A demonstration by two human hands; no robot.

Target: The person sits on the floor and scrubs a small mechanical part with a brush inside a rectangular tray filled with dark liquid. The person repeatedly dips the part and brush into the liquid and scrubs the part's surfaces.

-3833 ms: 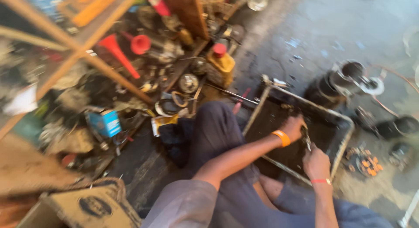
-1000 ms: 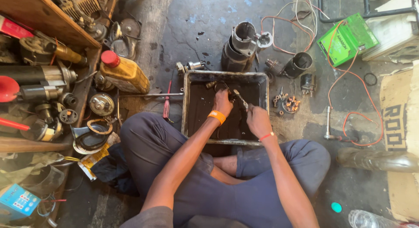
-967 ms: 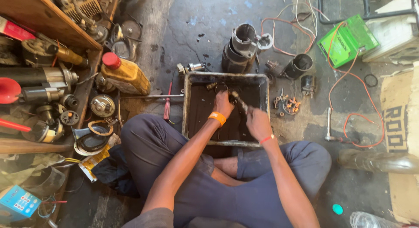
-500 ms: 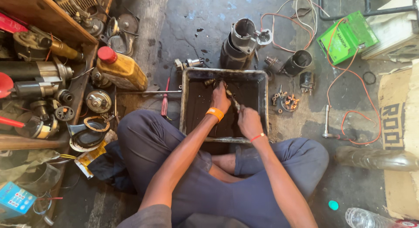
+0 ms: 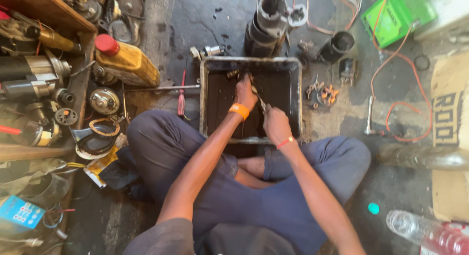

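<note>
I sit cross-legged on the floor over a black metal tray [image 5: 294, 94] with a dark, oily inside. My left hand [image 5: 245, 91], orange band on its wrist, reaches into the tray's far half and grips a small dark part near the far wall. My right hand [image 5: 276, 124], red band on its wrist, holds a thin metal tool [image 5: 259, 96] whose tip points toward the left hand. What the small part is stays unclear.
A yellow oil jug with a red cap [image 5: 126, 63] and a red screwdriver [image 5: 181, 101] lie left of the tray. Motor housings [image 5: 266, 25] stand behind it. Green box with wires [image 5: 398, 13] at back right, cardboard [image 5: 447, 113] right, plastic bottle [image 5: 422, 233] near right.
Since the earliest frame my view has swung to look straight down on the tray. In the last second both hands stay in the tray, the left shifting slightly toward its far wall.
</note>
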